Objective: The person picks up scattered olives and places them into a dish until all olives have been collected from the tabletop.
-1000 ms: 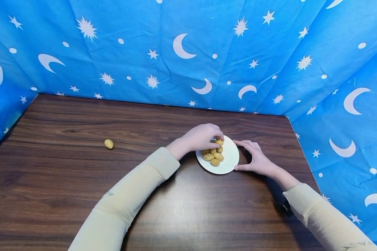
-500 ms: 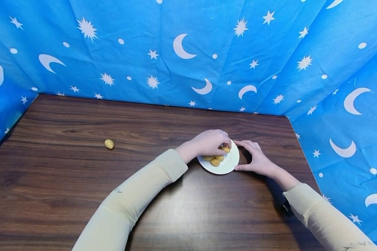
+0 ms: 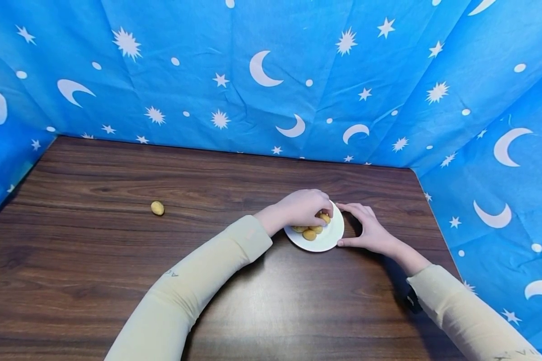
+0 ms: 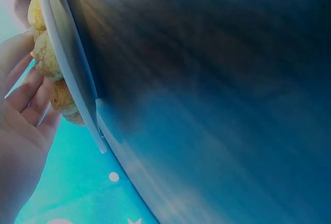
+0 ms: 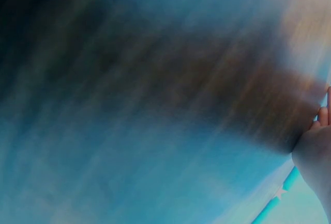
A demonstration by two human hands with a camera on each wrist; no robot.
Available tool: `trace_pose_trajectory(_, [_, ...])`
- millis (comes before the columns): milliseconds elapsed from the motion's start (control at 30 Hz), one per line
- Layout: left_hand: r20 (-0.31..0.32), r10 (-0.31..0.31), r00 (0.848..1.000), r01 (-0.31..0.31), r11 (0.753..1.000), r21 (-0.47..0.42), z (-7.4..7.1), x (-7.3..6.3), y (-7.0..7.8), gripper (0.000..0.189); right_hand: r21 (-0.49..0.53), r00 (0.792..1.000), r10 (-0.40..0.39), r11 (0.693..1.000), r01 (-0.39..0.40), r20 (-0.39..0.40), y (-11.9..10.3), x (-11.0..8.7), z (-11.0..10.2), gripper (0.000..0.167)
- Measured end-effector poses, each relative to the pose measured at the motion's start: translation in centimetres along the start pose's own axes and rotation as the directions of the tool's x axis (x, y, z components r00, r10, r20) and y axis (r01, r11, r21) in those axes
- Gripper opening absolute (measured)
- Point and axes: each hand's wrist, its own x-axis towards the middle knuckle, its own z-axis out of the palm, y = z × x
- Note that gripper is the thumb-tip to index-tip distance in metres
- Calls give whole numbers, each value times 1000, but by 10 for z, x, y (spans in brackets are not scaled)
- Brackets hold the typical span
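A small white plate [image 3: 333, 234] bears several small, yellow-brown potatoes [image 3: 309, 234], partly covered by my left hand [image 3: 301, 208]. That hand reaches over the plate from the left, and its thumb and fingers pinch one potato [image 3: 325, 218] above the plate's middle. In the left wrist view the potatoes [image 4: 47, 58] are bunched on the plate [image 4: 71, 69], seen edge-on. My right hand [image 3: 372, 233] holds the plate's right rim, thumb at the near side and fingers at the far side. Only part of the right hand [image 5: 315, 149] shows in the right wrist view.
A single potato [image 3: 157, 208] lies apart on the dark wooden table [image 3: 95, 250], far to the left. Blue cloth [image 3: 185, 85] with white moons and stars hangs behind the table and along both sides.
My left hand has moved right and slightly nearer with the pinched potato, mostly in the first half second. The right hand stays at the rim.
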Motion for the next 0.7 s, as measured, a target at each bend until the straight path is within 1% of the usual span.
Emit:
trace_pose_trajectory(267, [22, 7, 1000, -7, 1000, -6, 1, 2, 1, 16, 0, 1000, -8, 1000, 8, -5, -1, -1, 0, 91])
trace_pose_trajectory(467, [44, -5, 999, 6, 1000, -24, 1, 3, 1, 18, 2, 1000, -10, 1000, 10, -5, 0, -1, 0, 91])
trace_pose_trajectory(700, [58, -8, 998, 15, 993, -114, 1, 5, -1, 16, 0, 1000, -19, 1000, 19, -14, -1, -1, 0, 90])
